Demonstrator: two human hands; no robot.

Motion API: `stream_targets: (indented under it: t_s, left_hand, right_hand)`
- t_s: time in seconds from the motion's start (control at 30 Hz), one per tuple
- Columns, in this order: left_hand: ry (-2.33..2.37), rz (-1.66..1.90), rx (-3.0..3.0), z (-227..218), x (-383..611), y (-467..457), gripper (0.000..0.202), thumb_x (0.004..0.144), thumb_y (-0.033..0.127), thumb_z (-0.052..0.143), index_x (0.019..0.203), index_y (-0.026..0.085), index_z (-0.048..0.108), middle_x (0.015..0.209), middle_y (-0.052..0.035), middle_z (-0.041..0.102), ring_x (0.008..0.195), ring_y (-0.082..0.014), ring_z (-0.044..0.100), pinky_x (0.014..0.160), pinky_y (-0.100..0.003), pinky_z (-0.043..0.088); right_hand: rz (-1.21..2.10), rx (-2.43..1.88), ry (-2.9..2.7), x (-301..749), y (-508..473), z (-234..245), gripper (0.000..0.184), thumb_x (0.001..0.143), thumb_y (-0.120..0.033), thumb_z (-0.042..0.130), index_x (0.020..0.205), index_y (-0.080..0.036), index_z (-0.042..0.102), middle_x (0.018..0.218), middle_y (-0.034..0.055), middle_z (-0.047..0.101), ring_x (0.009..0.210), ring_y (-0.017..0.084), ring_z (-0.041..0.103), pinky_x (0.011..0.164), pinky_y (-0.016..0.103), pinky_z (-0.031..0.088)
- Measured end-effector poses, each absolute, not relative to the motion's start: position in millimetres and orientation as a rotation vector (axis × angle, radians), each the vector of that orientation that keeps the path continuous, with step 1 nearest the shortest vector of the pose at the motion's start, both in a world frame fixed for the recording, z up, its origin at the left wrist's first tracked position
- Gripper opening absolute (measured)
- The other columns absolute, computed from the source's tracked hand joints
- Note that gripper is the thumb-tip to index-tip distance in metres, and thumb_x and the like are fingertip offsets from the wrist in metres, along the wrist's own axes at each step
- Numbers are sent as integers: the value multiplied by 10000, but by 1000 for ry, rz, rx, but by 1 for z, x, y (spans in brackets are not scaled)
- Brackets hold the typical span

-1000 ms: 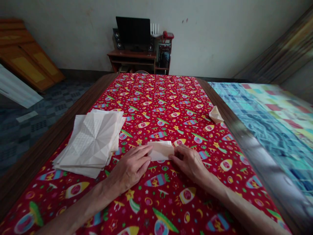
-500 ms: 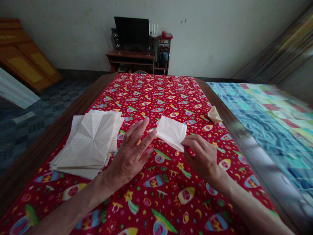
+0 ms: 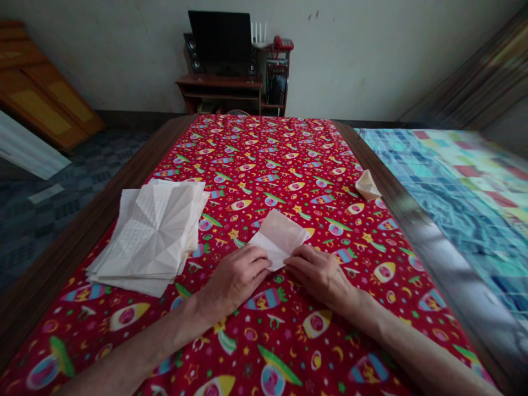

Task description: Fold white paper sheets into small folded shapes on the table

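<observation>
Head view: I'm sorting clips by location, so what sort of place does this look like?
Probably a room in a home, perhaps a bedroom: a screen stands on a small desk, and a patchwork cover lies on what looks like a bed.

hands (image 3: 239,275): pinching folded paper (image 3: 278,234), near corner | paper stack (image 3: 152,234): left | small folded piece (image 3: 368,186): right

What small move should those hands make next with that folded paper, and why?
Perhaps the left hand and right hand should press the near corner of the folded paper flat: the fingers of both meet the paper there, from either side, and a fold line shows across it.
</observation>
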State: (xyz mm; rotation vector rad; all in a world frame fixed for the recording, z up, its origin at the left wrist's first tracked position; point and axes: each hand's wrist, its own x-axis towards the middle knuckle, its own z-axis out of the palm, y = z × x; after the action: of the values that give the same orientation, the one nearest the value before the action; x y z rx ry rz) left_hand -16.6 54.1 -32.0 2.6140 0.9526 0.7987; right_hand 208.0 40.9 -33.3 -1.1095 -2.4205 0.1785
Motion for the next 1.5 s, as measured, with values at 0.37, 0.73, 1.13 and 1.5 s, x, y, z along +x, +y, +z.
stream_targets:
  t_s: [0.37, 0.73, 1.13, 1.5]
  left_hand:
    - [1257, 706, 2320, -31, -9, 65, 149, 894, 188, 539, 747, 164, 546, 815, -8, 564, 743, -131, 565, 691, -244, 450]
    - [1320, 655, 2339, -29, -5, 72, 189, 874, 171, 555, 711, 179, 459, 813, 18, 483, 677, -109, 481, 636, -233, 391]
    - [1334, 630, 2401, -29, -4, 73, 185, 863, 149, 564, 722, 186, 450, 817, 22, 473, 665, -109, 485, 617, -235, 409]
    - [1343, 650, 2666, -32, -7, 70, 115, 892, 208, 559, 995, 169, 525, 981, -42, 541, 885, -192, 570, 744, -307, 500]
  right_hand:
    - [208, -1057, -2256, 216, 28, -34, 160, 941, -194, 484, 975, -164, 637, 800, 41, 630, 668, 109, 567, 573, 214, 446]
    - [-18, -1077, -2551, 212, 26, -36, 288, 959, -180, 425, 1216, -95, 523, 791, 40, 587, 648, 145, 525, 531, 267, 403]
    - [9, -1150, -2522, 208, 27, -33, 232, 968, -172, 386, 1097, -130, 575, 749, 23, 557, 625, 134, 495, 526, 266, 343]
    - [12, -1175, -2504, 205, 28, -29, 223, 936, -161, 411, 996, -133, 625, 697, 19, 537, 581, 136, 480, 487, 268, 287]
